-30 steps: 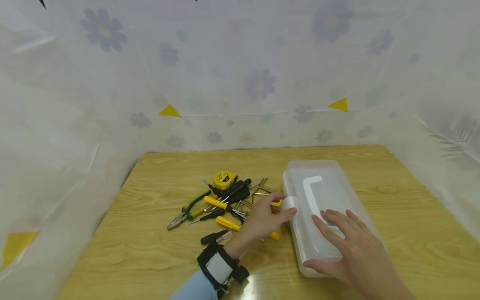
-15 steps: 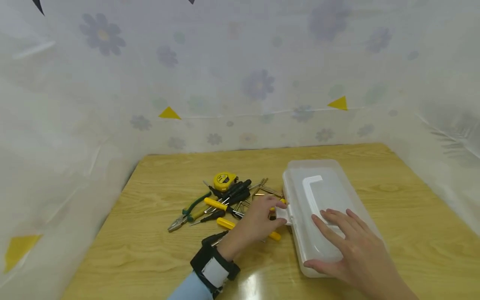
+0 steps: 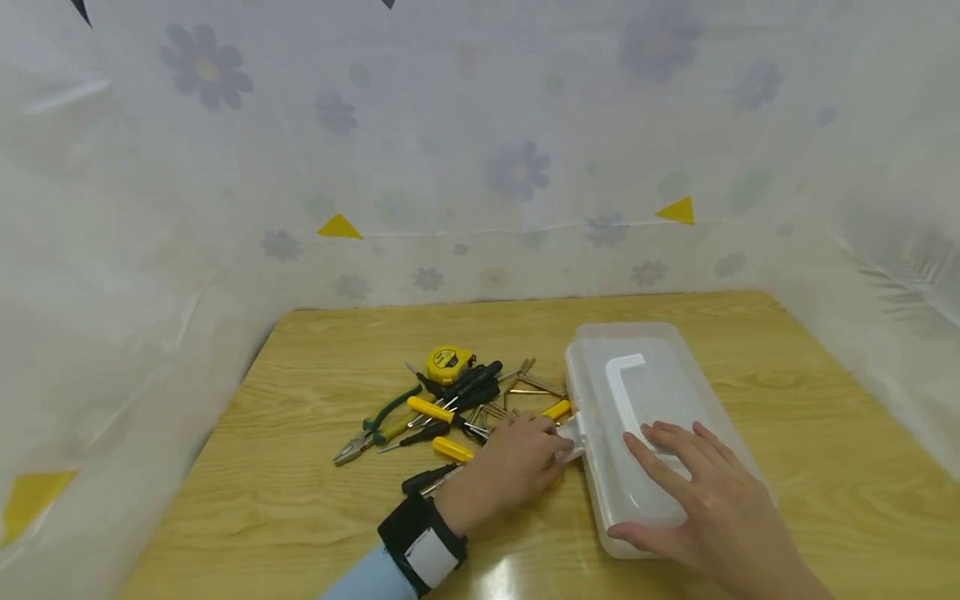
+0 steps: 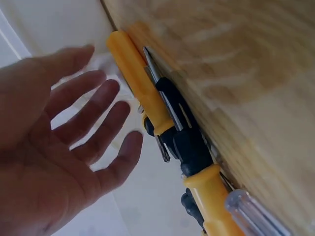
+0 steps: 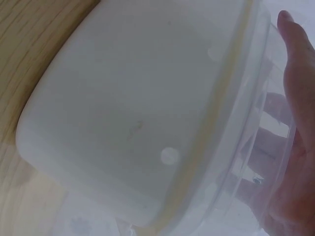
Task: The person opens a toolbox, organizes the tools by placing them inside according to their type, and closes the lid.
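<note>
A translucent plastic storage box (image 3: 585,358) with a white handle (image 3: 621,387) on its closed lid stands on the right of the table. My left hand (image 3: 517,467) reaches the latch (image 3: 572,435) on the box's left side, which sticks outward. In the left wrist view the fingers (image 4: 106,130) are spread and loosely curved, the thumb tip right by the clear latch. My right hand (image 3: 701,500) rests flat on the lid, fingers spread, thumb at the near edge. In the right wrist view the box's side wall (image 5: 118,108) fills most of the picture.
Left of the box lies a pile of tools: a yellow tape measure (image 3: 448,364), green-handled pliers (image 3: 375,429), black-handled and yellow-handled screwdrivers (image 3: 431,408), and several brass-coloured hex keys (image 3: 536,385). A patterned curtain (image 3: 480,167) surrounds the wooden table (image 3: 262,500).
The latch has swung from raised against the lid to outward and lower. My left hand has turned and dropped with it. My right hand stays on the lid.
</note>
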Available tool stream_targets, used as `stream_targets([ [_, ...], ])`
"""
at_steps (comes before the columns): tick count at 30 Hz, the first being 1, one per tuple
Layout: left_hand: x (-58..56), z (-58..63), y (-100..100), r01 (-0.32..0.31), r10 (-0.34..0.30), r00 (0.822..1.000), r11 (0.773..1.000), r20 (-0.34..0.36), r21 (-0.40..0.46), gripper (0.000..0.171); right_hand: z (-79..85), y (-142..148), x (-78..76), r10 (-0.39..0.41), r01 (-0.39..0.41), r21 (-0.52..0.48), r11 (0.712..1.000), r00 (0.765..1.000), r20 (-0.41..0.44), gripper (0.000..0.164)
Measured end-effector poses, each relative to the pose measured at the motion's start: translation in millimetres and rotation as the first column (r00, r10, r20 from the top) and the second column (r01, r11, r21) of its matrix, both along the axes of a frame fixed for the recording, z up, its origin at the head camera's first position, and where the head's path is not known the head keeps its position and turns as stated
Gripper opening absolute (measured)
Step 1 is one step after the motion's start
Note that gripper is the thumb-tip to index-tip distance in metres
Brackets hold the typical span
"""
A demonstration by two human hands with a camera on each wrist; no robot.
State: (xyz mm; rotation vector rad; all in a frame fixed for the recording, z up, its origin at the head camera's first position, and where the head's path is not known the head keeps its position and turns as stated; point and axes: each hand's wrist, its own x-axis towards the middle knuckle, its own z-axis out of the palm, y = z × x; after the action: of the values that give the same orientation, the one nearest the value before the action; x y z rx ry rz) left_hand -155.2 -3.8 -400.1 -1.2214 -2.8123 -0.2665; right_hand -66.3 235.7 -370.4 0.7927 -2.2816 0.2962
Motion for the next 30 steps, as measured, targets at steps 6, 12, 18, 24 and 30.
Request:
stream_targets([
  [6, 1.1, 1.3, -2.0, 0.048, -0.05, 0.998, 0.998, 0.046, 0.043, 0.029, -0.5, -1.0, -1.0, 0.009, -0.01, -0.017, 1.0, 0.999, -0.036, 0.085],
  [12, -0.1, 4.4, -5.8, 0.082, -0.069, 0.996, 0.968, -0.063, 0.237, 0.035, -0.6, -0.9, -1.3, -0.002, 0.002, -0.008, 1.0, 0.999, -0.032, 0.085],
  [18, 1.5, 3.4, -7.2, 0.126, -0.092, 0.987, 0.95, -0.13, 0.285, 0.031, 0.3, -0.2, -0.8, -0.038, 0.038, 0.017, 0.999, 0.999, 0.025, 0.089],
  [24, 1.5, 4.8, -6.2, 0.092, -0.066, 0.991, 0.969, -0.12, 0.229, 0.031, 4.8, -3.4, -7.4, -0.033, 0.033, 0.02, 0.999, 0.999, 0.026, 0.089],
  [30, 0.2, 9.7, -4.0, 0.055, -0.034, 0.986, 0.991, -0.163, 0.126, 0.032, 14.3, -3.5, -11.6, -0.044, 0.044, -0.007, 0.999, 0.999, 0.02, 0.084],
])
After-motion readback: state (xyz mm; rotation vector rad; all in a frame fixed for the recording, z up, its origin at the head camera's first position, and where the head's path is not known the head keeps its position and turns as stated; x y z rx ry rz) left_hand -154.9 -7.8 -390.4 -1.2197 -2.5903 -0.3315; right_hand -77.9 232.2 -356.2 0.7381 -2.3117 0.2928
